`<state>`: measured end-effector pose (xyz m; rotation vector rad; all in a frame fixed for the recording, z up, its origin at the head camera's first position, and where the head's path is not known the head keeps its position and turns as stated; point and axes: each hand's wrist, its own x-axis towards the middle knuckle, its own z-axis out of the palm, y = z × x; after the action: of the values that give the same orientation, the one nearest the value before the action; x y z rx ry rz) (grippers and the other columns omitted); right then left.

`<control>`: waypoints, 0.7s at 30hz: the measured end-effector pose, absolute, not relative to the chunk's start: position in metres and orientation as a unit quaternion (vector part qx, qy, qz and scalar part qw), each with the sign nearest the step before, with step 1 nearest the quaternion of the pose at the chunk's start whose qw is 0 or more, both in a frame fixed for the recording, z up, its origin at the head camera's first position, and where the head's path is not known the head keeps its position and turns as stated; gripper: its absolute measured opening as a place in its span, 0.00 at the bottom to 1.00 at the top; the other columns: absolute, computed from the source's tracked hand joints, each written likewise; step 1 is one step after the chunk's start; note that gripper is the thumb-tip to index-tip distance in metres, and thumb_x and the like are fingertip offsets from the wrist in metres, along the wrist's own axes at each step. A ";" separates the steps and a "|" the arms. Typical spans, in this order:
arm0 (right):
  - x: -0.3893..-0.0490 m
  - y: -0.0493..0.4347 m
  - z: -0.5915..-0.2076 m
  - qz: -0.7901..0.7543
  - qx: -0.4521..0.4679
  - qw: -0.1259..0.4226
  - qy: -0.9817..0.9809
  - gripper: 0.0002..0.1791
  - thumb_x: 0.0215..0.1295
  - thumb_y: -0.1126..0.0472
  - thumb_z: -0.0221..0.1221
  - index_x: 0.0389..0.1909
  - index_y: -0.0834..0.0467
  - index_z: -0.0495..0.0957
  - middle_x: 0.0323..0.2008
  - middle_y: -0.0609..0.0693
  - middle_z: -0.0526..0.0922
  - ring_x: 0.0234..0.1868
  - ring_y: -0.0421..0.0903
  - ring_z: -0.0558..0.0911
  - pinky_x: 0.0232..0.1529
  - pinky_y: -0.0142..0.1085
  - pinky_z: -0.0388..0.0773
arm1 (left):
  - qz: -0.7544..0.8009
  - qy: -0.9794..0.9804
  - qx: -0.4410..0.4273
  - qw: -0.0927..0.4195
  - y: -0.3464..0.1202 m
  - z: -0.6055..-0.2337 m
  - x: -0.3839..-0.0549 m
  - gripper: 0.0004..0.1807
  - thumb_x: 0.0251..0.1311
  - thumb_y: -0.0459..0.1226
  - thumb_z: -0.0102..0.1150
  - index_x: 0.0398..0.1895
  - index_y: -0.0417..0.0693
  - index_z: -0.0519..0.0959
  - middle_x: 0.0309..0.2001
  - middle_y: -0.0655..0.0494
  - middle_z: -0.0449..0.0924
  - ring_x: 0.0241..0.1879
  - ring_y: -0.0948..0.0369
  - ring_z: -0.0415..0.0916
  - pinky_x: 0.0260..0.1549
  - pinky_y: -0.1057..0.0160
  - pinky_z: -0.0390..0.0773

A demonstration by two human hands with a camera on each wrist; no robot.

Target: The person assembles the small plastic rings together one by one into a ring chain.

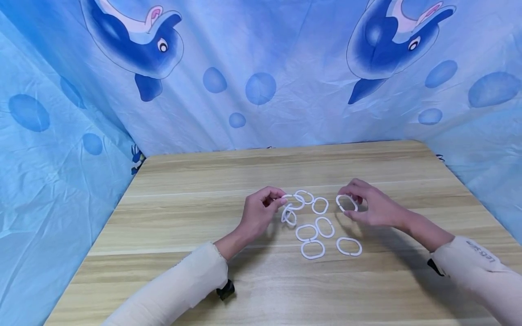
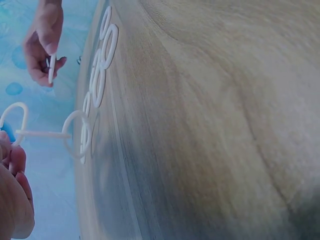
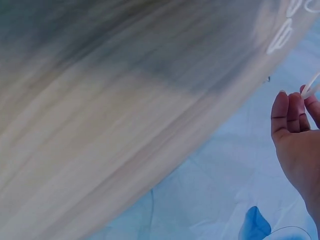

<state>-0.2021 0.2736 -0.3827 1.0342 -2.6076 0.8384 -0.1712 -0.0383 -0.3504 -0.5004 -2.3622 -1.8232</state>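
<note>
My left hand (image 1: 258, 212) pinches a white oval link (image 2: 25, 114) between thumb and fingers. From it hangs a short chain: a second link (image 2: 45, 134) seen edge-on, then a third link (image 2: 89, 135) in the left wrist view. Right of it, my right hand (image 1: 373, 206) pinches a single loose white link (image 1: 338, 202) by its ends, raised above the table. In the right wrist view only an edge of this link (image 3: 310, 88) shows beside the fingertips. The two hands are apart, with loose links lying between and below them.
Several white oval links lie on the wooden table (image 1: 195, 217), among them a near-right one (image 1: 349, 254) by itself and a near-left one (image 1: 312, 257) close to others. A blue curtain (image 1: 285, 122) printed with dolphins surrounds the table's back and sides.
</note>
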 end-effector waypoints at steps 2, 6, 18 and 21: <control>-0.202 0.271 -0.379 0.291 0.347 0.101 -0.886 0.20 0.51 0.63 0.69 0.47 0.55 0.79 0.31 0.46 0.71 0.30 0.37 0.69 0.28 0.34 0.70 | -0.601 -0.780 -0.167 0.059 -0.038 -0.351 -0.171 0.06 0.58 0.27 0.62 0.37 0.31 0.81 0.30 0.39 0.80 0.25 0.57 0.69 0.23 0.74 0.66; -0.202 0.267 -0.374 0.308 0.338 0.091 -0.885 0.21 0.51 0.63 0.70 0.48 0.56 0.79 0.32 0.47 0.72 0.31 0.38 0.70 0.29 0.35 0.71 | -0.600 -0.780 -0.169 0.061 -0.039 -0.351 -0.171 0.06 0.58 0.27 0.63 0.36 0.31 0.81 0.30 0.39 0.80 0.25 0.58 0.68 0.23 0.74 0.66; -0.210 0.254 -0.350 0.328 0.342 0.094 -0.875 0.22 0.50 0.65 0.70 0.49 0.56 0.80 0.32 0.42 0.71 0.31 0.42 0.72 0.32 0.32 0.70 | -0.601 -0.778 -0.172 0.056 -0.036 -0.351 -0.170 0.04 0.57 0.27 0.63 0.35 0.35 0.82 0.31 0.40 0.81 0.25 0.54 0.70 0.23 0.74 0.68; -0.211 0.250 -0.346 0.329 0.344 0.094 -0.875 0.21 0.50 0.65 0.70 0.48 0.55 0.80 0.31 0.42 0.71 0.32 0.43 0.72 0.32 0.31 0.69 | -0.602 -0.778 -0.170 0.056 -0.036 -0.350 -0.169 0.04 0.58 0.27 0.63 0.35 0.35 0.82 0.31 0.40 0.81 0.25 0.55 0.70 0.24 0.74 0.68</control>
<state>-0.2111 0.2497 -0.3460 1.0194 -2.5935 0.9751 -0.1689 -0.0359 -0.3504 -0.5168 -2.3617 -1.8259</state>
